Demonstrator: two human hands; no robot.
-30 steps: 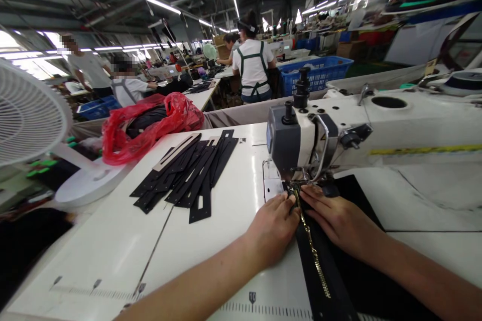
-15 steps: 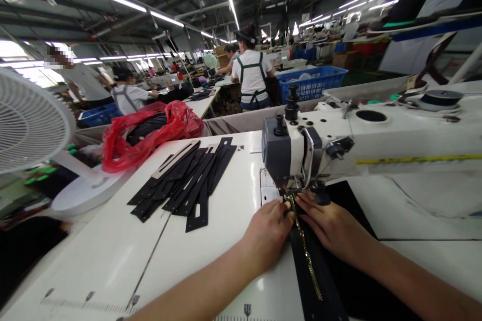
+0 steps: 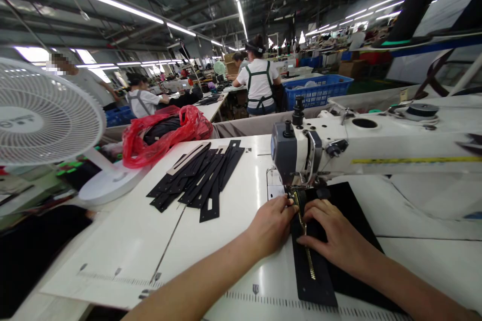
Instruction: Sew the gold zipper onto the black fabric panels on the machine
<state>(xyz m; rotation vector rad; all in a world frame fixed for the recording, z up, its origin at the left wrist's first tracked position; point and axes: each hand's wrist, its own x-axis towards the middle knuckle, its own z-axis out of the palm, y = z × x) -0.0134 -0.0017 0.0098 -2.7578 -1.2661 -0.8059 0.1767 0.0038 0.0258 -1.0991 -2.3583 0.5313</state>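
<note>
Both grips, left hand [image 3: 271,223] and right hand [image 3: 336,234], lay flat and open, holding nothing, pinning the black zipper strip [image 3: 309,256] between them to steer it under the sewing machine [image 3: 301,153] foot just ahead.

So the piece being worked is a long black strip [image 3: 313,281] with a gold metal zipper [image 3: 307,248] running down its middle. It lies flat on the white desk [image 3: 211,256], running from the near edge straight up to the foot of the sewing machine [image 3: 297,160], far end tucked right under the needle area. The zipper teeth look closed. The strip sits on top of a wider black panel [image 3: 350,210] spread out to its right. The near end is cut square and lies just above the ruler marks printed on the desk.
</note>
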